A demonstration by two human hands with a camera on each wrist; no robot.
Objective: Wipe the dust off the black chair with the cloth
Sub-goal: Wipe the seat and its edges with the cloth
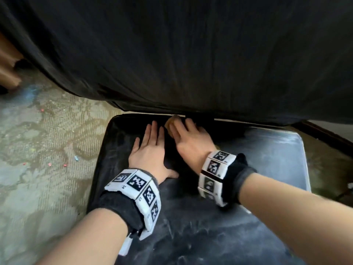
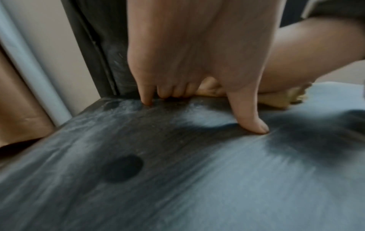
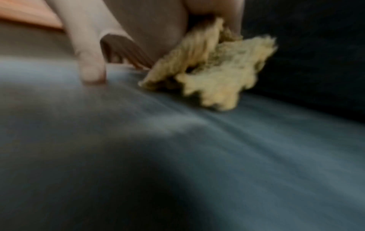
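The black chair's seat (image 1: 257,159) lies below me, streaked with grey dust, and its black backrest (image 1: 191,54) fills the top of the head view. My left hand (image 1: 152,142) lies flat on the back left of the seat (image 2: 197,187), fingers straight, thumb (image 2: 250,118) pressed down. Just to its right, my right hand (image 1: 188,136) holds a bunched yellow cloth (image 1: 171,121) against the seat at the gap under the backrest. The cloth (image 3: 215,70) sticks out from under the palm beside the thumb (image 3: 88,65); the fingertips are hidden. The cloth (image 2: 284,98) also shows behind my left thumb.
A worn patterned carpet (image 1: 38,150) with small coloured scraps spreads to the left. A brown object (image 1: 8,73) stands at the far left and a dark wooden strip (image 1: 324,136) runs at the right. A round dark spot (image 2: 122,169) marks the seat. A pale frame tube (image 2: 29,70) rises beside it.
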